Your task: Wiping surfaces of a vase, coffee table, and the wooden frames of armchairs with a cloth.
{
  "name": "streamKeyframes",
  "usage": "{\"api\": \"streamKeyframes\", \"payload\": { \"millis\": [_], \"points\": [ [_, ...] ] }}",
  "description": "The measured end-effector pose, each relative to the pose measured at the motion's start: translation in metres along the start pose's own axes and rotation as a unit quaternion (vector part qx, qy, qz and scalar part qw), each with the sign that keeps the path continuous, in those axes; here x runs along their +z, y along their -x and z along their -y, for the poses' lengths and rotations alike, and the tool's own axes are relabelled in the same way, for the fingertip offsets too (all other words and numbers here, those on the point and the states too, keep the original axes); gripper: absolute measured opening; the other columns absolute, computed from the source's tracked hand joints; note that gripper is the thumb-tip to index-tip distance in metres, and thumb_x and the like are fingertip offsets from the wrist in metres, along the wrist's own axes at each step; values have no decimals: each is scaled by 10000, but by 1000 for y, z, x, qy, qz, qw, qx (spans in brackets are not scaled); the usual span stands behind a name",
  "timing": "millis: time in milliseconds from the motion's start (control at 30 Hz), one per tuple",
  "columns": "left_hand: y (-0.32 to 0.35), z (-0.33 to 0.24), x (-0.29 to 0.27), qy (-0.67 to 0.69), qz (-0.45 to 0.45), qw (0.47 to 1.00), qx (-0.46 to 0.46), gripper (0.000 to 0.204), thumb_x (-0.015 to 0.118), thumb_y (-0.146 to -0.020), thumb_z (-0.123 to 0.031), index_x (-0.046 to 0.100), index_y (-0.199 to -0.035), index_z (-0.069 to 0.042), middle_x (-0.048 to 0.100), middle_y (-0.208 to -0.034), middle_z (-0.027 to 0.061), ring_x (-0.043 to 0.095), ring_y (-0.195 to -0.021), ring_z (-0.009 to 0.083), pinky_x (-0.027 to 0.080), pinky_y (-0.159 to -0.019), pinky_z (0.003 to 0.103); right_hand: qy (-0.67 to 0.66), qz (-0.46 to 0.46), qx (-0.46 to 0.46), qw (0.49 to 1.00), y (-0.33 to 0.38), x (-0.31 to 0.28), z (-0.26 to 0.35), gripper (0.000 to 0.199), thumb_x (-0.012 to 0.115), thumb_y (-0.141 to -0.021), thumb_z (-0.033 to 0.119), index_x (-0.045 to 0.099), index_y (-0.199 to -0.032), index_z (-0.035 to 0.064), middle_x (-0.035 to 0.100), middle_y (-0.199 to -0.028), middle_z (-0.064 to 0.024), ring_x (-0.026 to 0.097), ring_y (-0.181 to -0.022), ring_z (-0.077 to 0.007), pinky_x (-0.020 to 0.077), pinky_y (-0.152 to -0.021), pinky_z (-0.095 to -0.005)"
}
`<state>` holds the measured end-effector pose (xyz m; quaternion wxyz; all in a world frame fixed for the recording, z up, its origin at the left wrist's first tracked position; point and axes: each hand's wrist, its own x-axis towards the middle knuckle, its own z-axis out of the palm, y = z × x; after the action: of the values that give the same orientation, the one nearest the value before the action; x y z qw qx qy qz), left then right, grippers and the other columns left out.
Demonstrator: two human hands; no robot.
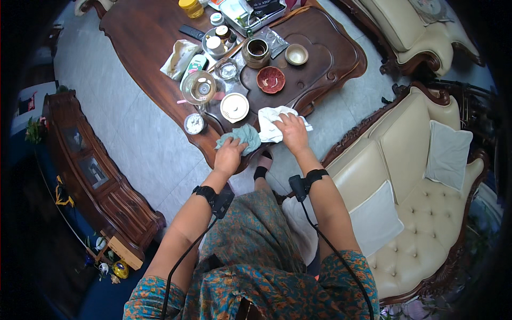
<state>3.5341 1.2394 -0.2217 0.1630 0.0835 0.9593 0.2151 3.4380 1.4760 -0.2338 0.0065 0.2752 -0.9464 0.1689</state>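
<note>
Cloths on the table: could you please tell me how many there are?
2. A teal cloth lies under the left hand at the table's near edge; a white cloth lies under the right hand beside it. Clutter farther back could hide more.

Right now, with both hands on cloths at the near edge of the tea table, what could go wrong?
1. The left hand presses the teal cloth at the table's very edge; it could slide off.
2. The white lidded bowl and glass pitcher stand just behind; a wide sweep might knock them.
3. The right hand on the white cloth is close to the red dish.
</note>
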Motion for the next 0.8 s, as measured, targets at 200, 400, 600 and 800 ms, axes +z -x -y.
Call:
{"api": "streamKeyframes", "payload": {
  "millis": [200,400,600,800],
  "points": [
    [-6,-7,-6,-39,20,999,-2,377,567,-741,-36,694,-1064,-183,609,-1187,51,543,-1119,299,504,-897,392,101,31,86,991,-31,-12,-52,229,517,-818,147,689,-968,156,609,-1088,-57,540,-1048,-255,418,-865,-409],
    [-24,-12,-19,-13,84,996,-41,369,581,-730,-33,705,-1036,-198,574,-1163,33,519,-1092,287,489,-902,381,107,32,74,991,-18,2,-21,163,548,-799,148,690,-878,129,594,-1054,-68,529,-1029,-281,418,-846,-426],
    [-27,-11,-17,3,85,994,-71,341,572,-739,-25,704,-990,-214,562,-1158,34,505,-1080,306,466,-925,383,142,44,-3,989,-26,-11,-50,176,538,-812,179,687,-906,168,585,-1106,-50,524,-1062,-244,423,-888,-433],
    [-37,-16,-11,-1,47,997,-62,280,582,-741,-15,705,-909,-204,567,-1089,39,506,-1051,310,467,-895,409,196,49,181,963,-71,-24,-103,165,529,-820,162,691,-850,146,603,-1091,-53,531,-1002,-259,429,-819,-432]
  ]
}}
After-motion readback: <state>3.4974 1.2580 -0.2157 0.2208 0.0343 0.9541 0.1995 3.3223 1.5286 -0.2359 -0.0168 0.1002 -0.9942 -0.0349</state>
